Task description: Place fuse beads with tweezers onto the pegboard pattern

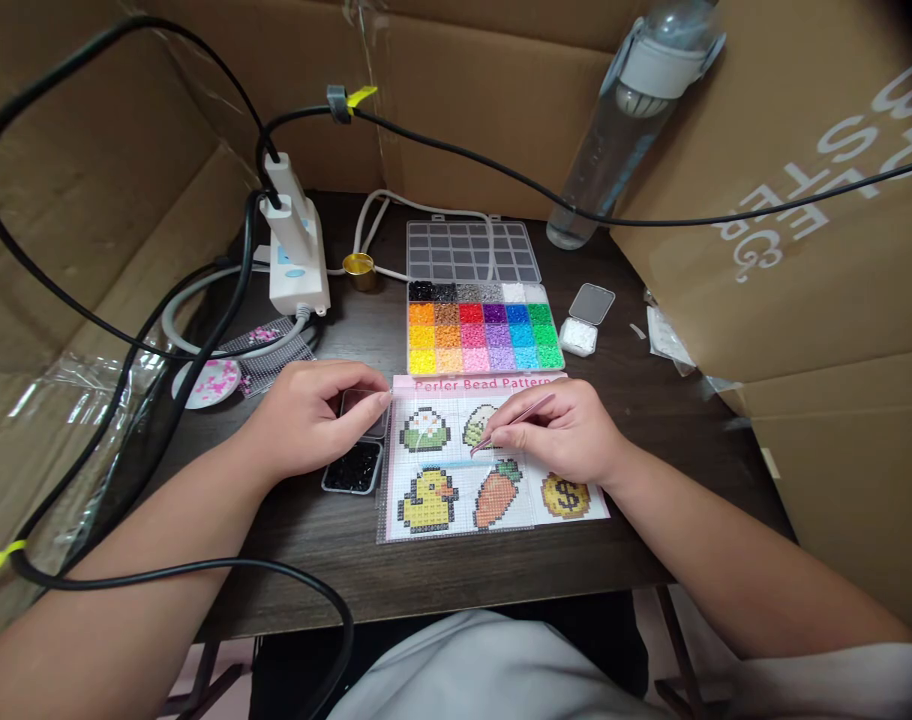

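Observation:
My right hand (557,428) pinches pink tweezers (522,411), their tips low over the bead pattern sheet (463,522) between the green-and-white figure and the carrot (497,495). A clear pegboard lies over the sheet; a yellow duck (428,498) shows at its lower left. My left hand (317,415) rests at the sheet's upper left edge, fingers curled, thumb and forefinger close together over the lid of a small box of black beads (353,468). Whether it holds anything is hidden.
Behind the sheet stands an open sorted bead case (484,328). A small box of white beads (578,337) and a bottle (613,140) are at the right. At the left are a power strip (298,260), a round dish (207,383) with pink beads, and black cables.

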Available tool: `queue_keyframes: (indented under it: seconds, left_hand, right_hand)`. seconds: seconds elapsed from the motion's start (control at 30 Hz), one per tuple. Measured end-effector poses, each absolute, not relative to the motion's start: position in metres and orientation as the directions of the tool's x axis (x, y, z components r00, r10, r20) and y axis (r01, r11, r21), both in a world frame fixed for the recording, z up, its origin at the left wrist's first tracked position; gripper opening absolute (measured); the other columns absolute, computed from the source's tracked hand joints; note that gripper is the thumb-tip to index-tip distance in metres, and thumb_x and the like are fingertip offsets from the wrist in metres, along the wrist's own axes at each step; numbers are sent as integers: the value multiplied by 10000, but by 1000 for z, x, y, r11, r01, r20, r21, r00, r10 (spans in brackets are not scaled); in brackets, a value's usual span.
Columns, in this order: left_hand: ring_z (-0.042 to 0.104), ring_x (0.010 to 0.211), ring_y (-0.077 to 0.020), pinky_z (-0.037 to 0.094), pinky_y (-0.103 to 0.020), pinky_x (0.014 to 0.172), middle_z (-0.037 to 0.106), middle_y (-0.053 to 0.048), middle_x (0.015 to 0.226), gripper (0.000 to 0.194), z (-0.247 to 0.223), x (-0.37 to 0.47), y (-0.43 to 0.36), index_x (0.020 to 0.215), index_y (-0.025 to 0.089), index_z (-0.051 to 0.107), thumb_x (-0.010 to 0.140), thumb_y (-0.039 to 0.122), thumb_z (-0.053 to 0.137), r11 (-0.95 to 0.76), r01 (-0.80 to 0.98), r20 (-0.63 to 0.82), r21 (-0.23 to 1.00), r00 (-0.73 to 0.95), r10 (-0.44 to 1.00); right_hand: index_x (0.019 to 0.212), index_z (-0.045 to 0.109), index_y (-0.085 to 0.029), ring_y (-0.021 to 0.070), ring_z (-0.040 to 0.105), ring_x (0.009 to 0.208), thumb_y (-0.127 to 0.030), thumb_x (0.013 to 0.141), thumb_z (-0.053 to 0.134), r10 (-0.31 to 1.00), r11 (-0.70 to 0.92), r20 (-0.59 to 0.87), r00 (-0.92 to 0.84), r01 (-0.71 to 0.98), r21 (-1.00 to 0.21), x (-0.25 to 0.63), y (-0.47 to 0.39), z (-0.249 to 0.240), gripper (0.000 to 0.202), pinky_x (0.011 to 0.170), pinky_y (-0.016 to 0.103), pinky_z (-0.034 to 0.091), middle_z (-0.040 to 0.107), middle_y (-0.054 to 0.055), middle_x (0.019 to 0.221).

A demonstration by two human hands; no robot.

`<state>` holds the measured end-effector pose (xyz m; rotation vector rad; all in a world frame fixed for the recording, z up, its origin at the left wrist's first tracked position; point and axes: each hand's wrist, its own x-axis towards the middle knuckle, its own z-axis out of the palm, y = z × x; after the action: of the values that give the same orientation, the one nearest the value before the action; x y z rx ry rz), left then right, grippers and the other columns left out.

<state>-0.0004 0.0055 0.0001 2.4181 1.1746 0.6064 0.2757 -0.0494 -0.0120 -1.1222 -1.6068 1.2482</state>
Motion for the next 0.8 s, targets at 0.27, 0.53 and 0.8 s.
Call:
queue_keyframes:
  seconds: [0.27, 0.53, 0.8]
  left_hand:
    - [621, 626, -132, 464, -247, 599, 730, -16, 750, 262, 2, -1, 5, 827, 184, 716, 865, 376, 542, -559, 648, 194, 517, 547, 814]
    - [640, 651, -138, 481, -247, 615, 736, -13, 772, 283, 4, -4, 6, 838, 198, 705, 892, 397, 513, -576, 651, 192, 495, 565, 803]
    - [650, 684, -143, 488, -251, 651, 729, -5, 792, 264, -1, -11, 6, 853, 202, 697, 903, 402, 534, -582, 636, 214, 506, 562, 799]
  right_hand:
    - [730, 795, -190, 200, 725, 645, -277, 750, 781, 982, 151, 121, -147, 213, -965, 292, -45, -3, 90, 592, 306, 595, 774, 66, 715]
    - [742, 786, -202, 242, 721, 735, -325, 771, 749, 880, 219, 332, 338, 332, -918, 340, -15, -11, 131, 639, 361, 594, 765, 64, 747]
    - [720, 780, -177, 212, 722, 729, -303, 759, 742, 903, 186, 313, 294, 389, -902, 330, -5, -24, 137, 717, 355, 582, 774, 85, 786]
